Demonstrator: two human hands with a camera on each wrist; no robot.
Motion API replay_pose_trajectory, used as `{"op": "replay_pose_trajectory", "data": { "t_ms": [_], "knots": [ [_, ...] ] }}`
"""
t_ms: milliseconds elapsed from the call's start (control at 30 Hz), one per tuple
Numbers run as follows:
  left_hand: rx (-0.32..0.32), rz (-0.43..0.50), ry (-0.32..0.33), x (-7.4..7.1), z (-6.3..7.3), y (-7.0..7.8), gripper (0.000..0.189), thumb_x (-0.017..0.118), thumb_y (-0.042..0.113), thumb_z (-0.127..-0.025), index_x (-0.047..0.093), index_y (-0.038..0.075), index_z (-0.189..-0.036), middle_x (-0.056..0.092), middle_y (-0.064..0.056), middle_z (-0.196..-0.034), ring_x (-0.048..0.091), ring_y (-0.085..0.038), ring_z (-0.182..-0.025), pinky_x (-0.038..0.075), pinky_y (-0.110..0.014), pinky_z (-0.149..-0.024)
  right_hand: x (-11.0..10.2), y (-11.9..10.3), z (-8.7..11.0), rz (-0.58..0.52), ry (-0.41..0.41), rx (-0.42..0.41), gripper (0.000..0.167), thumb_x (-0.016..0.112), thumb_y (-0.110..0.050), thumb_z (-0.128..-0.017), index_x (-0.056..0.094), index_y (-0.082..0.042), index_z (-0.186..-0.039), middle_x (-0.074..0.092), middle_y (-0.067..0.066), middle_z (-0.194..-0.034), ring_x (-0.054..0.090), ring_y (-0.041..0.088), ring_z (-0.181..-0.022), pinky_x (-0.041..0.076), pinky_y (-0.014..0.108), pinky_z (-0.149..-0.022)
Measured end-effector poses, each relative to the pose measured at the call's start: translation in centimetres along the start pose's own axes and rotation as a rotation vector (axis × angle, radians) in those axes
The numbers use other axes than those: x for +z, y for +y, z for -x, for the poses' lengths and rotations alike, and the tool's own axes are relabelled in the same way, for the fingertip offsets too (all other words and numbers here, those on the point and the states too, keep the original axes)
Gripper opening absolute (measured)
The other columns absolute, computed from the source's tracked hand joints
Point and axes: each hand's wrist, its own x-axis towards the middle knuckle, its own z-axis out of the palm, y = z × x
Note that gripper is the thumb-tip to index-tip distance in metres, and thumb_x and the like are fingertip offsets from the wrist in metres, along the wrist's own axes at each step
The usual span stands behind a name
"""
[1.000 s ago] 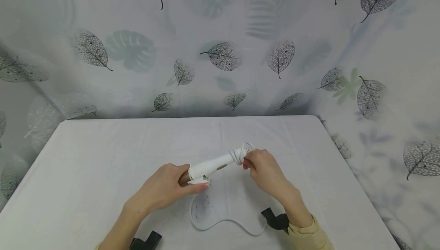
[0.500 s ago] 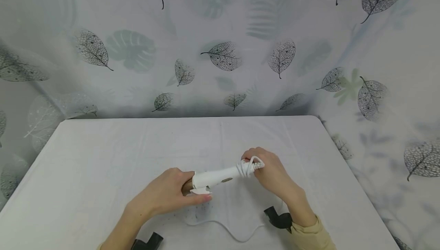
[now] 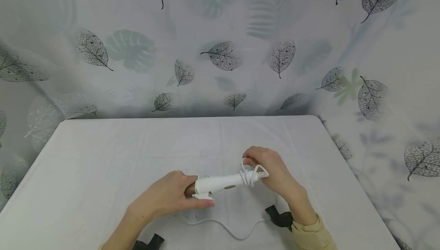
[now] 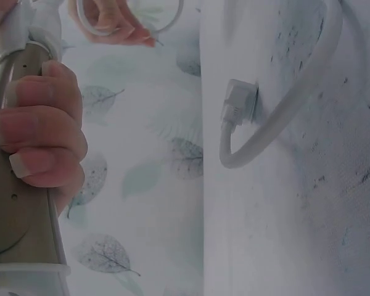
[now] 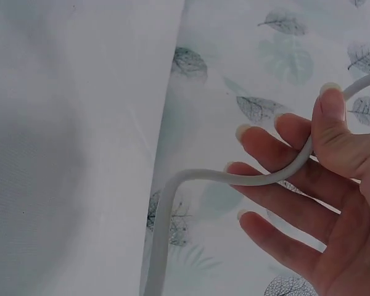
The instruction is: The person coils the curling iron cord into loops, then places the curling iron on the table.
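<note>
A curling iron with a white handle (image 3: 216, 184) lies nearly level above the table, its barrel end to the left. My left hand (image 3: 168, 195) grips the brownish metal barrel (image 4: 21, 222), several fingers curled round it in the left wrist view. A white cord (image 3: 248, 177) is looped round the handle's right end. My right hand (image 3: 273, 169) is beside that end. Seen from the right wrist, the thumb and forefinger pinch the cord (image 5: 253, 179) while the other fingers are spread loosely. The cord's plug (image 4: 239, 102) shows in the left wrist view.
The white-covered table (image 3: 103, 150) has dark specks near its front middle. Slack cord (image 3: 223, 225) trails low between the forearms. Black wrist mounts (image 3: 280, 217) sit on both wrists. Leaf-printed curtain cloth (image 3: 220, 81) surrounds the table's back and sides.
The curling iron has swung nearer level and shifted slightly right and toward me. My right hand has passed to the far side of the handle's end with the cord. The slack cord has changed shape.
</note>
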Motion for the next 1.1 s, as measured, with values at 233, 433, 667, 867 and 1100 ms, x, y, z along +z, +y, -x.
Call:
{"op": "replay_pose_trajectory", "data": {
  "t_ms": [233,433,667,867,1100],
  "knots": [
    [0.006,-0.031,-0.014,0.1,0.1,0.3,0.049,0.062,0.077,-0.08,0.057,0.029,-0.076,0.032,0.016,-0.055,0.029,0.002,-0.051,0.028,-0.019,-0.048,-0.8,-0.1,0.1,0.011,-0.092,-0.02,0.004,0.07,-0.013,-0.092,0.069,-0.013,-0.088,0.064,-0.008,-0.083,0.055,0.006,-0.073,0.049,0.028,-0.068],
    [0.033,-0.089,0.007,0.1,0.2,0.3,0.055,0.061,0.079,-0.078,0.048,0.027,-0.066,0.027,0.016,-0.054,0.026,0.003,-0.05,0.024,-0.019,-0.047,-1.2,0.2,0.1,0.007,-0.1,-0.051,0.002,0.072,-0.01,-0.09,0.072,-0.012,-0.09,0.067,-0.009,-0.085,0.06,0.005,-0.075,0.051,0.028,-0.07],
    [0.059,-0.112,-0.009,0.6,0.1,0.4,0.059,0.061,0.079,-0.079,0.042,0.026,-0.062,0.025,0.016,-0.053,0.024,0.002,-0.049,0.022,-0.02,-0.046,-1.3,0.3,-0.1,0.039,-0.011,-0.1,0.01,0.081,-0.01,-0.08,0.073,-0.015,-0.084,0.066,-0.011,-0.08,0.06,0.004,-0.072,0.05,0.027,-0.067],
    [0.017,-0.125,-0.01,0.9,0.0,0.3,0.059,0.06,0.081,-0.078,0.044,0.026,-0.062,0.027,0.016,-0.053,0.027,0.002,-0.049,0.023,-0.02,-0.047,-1.1,0.2,0.0,0.101,0.104,-0.194,0.013,0.083,-0.011,-0.077,0.073,-0.013,-0.084,0.063,-0.008,-0.077,0.054,0.007,-0.07,0.047,0.022,-0.062],
    [-0.009,-0.156,-0.037,1.3,-0.1,0.4,0.059,0.059,0.081,-0.078,0.045,0.026,-0.063,0.03,0.016,-0.053,0.03,0.001,-0.048,0.026,-0.021,-0.045,-1.0,-0.7,-0.2,0.135,0.101,-0.284,0.015,0.086,-0.008,-0.075,0.075,-0.011,-0.085,0.065,-0.006,-0.077,0.056,0.008,-0.07,0.048,0.021,-0.06]
  ]
}}
